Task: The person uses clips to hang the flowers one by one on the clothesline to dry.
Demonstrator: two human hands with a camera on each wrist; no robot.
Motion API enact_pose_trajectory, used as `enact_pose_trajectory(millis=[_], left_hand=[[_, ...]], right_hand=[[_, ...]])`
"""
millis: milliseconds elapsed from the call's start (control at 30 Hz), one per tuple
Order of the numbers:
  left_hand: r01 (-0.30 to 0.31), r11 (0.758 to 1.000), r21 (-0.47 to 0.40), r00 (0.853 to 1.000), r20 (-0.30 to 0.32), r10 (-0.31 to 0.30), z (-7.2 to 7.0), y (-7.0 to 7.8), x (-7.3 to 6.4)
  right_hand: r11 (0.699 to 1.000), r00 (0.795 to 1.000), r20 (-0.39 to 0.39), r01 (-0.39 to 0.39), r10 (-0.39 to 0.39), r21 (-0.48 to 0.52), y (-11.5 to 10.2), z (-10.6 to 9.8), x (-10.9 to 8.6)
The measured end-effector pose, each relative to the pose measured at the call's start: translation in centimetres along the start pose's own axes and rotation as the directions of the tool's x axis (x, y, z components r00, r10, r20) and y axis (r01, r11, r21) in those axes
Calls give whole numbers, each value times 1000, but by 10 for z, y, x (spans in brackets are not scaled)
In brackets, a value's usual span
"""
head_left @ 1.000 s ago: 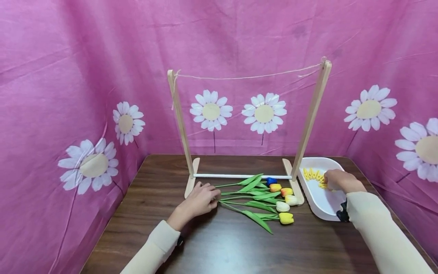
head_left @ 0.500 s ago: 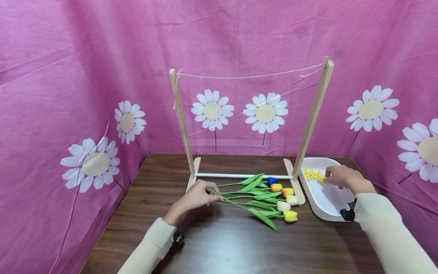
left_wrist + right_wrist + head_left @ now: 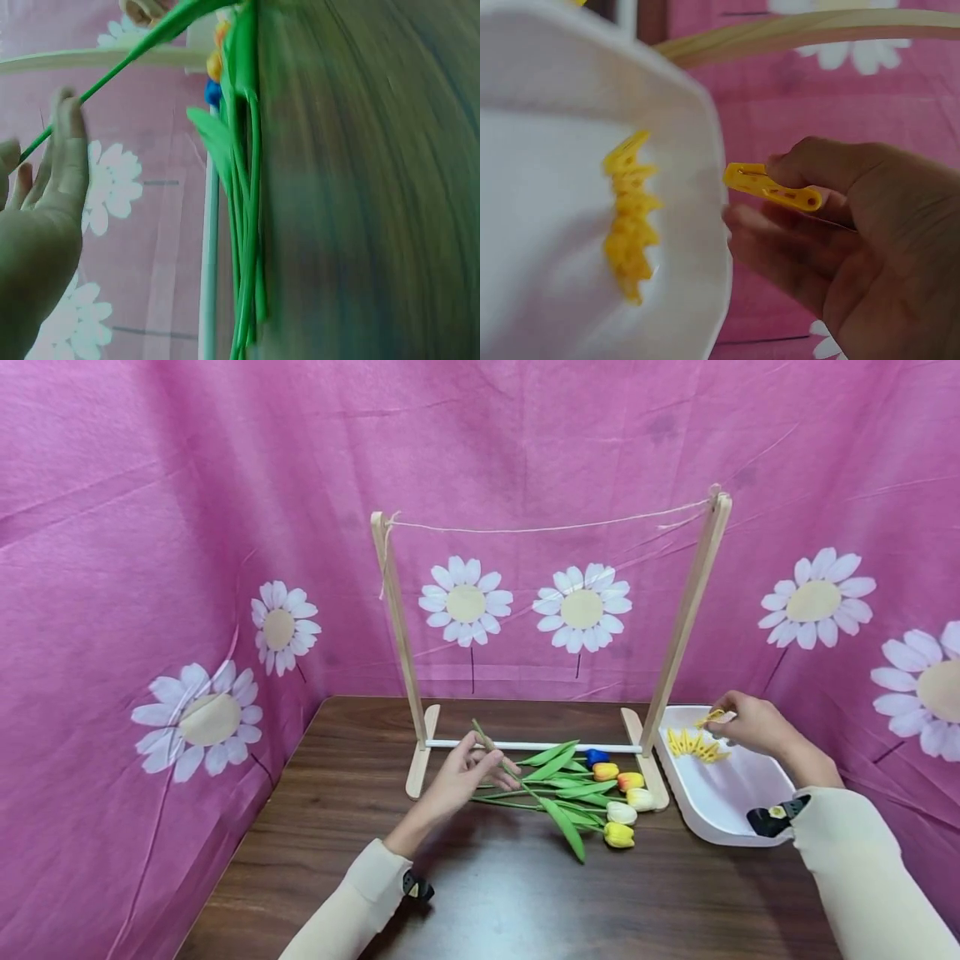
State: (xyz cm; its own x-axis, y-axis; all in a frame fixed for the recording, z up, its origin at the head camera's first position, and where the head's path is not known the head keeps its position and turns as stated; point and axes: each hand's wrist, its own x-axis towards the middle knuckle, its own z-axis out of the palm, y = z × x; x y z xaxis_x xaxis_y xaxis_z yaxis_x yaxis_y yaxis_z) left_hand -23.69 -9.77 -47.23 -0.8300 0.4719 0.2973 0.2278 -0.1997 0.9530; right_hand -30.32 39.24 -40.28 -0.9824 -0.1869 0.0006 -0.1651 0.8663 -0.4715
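Note:
My left hand (image 3: 461, 777) pinches the green stem of a yellow tulip (image 3: 619, 835), its cut end lifted off the table and its bloom low at the near side of the bunch. The left wrist view shows that stem (image 3: 105, 81) slanting up between thumb and fingers. Beside it lie several other tulips, among them a white one (image 3: 621, 812) and a blue one (image 3: 597, 757). Over the far part of a white tray (image 3: 684, 814), my right hand (image 3: 761, 727) holds a yellow clothespin (image 3: 750, 181) between thumb and fingers. More yellow clothespins (image 3: 630, 225) lie in a row inside the tray.
Behind the tulips stands a wooden frame (image 3: 686, 618) with two posts and a white bottom rod (image 3: 480, 745). A thin string (image 3: 540, 530) spans its tops, sagging slightly. A pink daisy-printed cloth (image 3: 360, 443) surrounds the brown table (image 3: 495, 902).
The left hand has raised the yellow tulip's stem end and moved slightly right. The right hand has lifted a clothespin up from the row in the tray.

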Motion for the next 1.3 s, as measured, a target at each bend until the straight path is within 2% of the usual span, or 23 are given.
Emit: enact_pose_trajectory(millis=[133,200,333,433,567,733,867,967,1033,1133,1300], left_hand=[[23,996,-91,997,-67,-29,9,1,4],[15,995,-94,997,-72,-22,13,4,6],[-31,999,-27,999,-39,30,21,11,9],[-50,999,14,998,-39,51,27,19,10],[-66,996,58,994,-84,71,31,38,13],[-123,982,142,978,-148,144,29,65,19],[-207,954,218,946,-202,252,21,84,26],[-255,928,273,912,-250,324,14,95,32],[-274,920,279,890,-290,353,9,102,37],[-312,919,242,853,-355,383,2,111,46],[-399,912,97,798,-452,397,-9,125,67]], right_hand=[[991,997,-66,38,-29,129,-18,-7,-3],[979,991,-122,84,-61,185,-28,-13,-7],[951,973,-209,155,-100,267,-55,-29,-16],[943,968,-231,168,-102,287,-80,-41,-23],[926,960,-242,215,-142,309,-115,-53,-28],[888,942,-246,305,-229,343,-154,-55,-33],[887,931,-261,334,-256,320,-191,-52,-40],[881,918,-283,361,-279,304,-223,-49,-43],[875,913,-296,369,-279,313,-243,-47,-44],[851,889,-328,422,-320,313,-269,-43,-40],[800,833,-400,515,-382,308,-304,-42,-26]])
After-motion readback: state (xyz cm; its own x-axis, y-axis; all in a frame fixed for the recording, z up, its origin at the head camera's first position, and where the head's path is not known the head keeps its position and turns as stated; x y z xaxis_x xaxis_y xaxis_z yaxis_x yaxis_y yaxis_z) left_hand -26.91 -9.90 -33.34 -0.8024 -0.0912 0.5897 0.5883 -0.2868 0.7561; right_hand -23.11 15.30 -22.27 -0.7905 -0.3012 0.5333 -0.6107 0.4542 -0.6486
